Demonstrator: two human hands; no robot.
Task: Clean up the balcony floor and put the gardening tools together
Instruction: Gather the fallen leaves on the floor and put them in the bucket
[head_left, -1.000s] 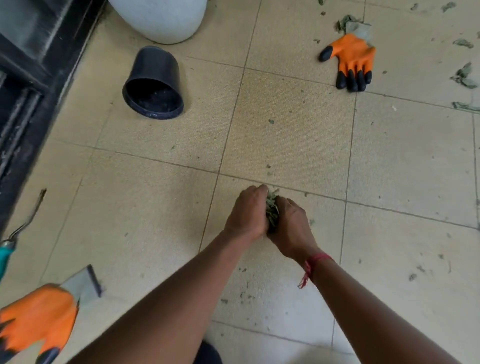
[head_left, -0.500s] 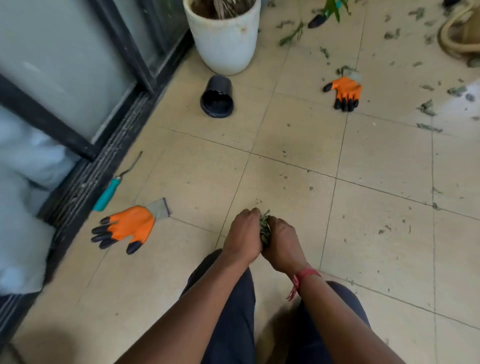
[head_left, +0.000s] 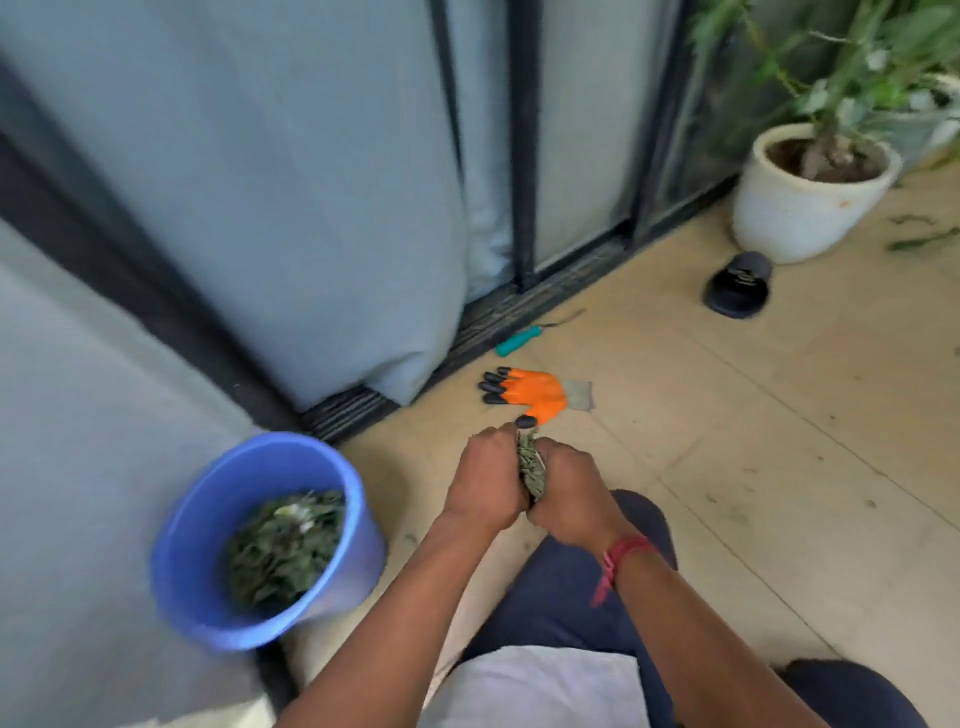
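The left grip (head_left: 485, 480) and right grip (head_left: 563, 488) are pressed together, both curled tight round a wad of dry leaves (head_left: 530, 467) squeezed between them. A blue bucket (head_left: 202, 519) holding more leaves stands near the left grip; an orange glove (head_left: 535, 392) lies on the floor (head_left: 779, 441) just beyond.

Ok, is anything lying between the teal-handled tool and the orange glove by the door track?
No. In the head view, the teal-handled tool and the orange glove lie apart, with only bare floor tile between them.

Beige tiled floor (head_left: 789, 447), curtained glass doors (head_left: 571, 135)
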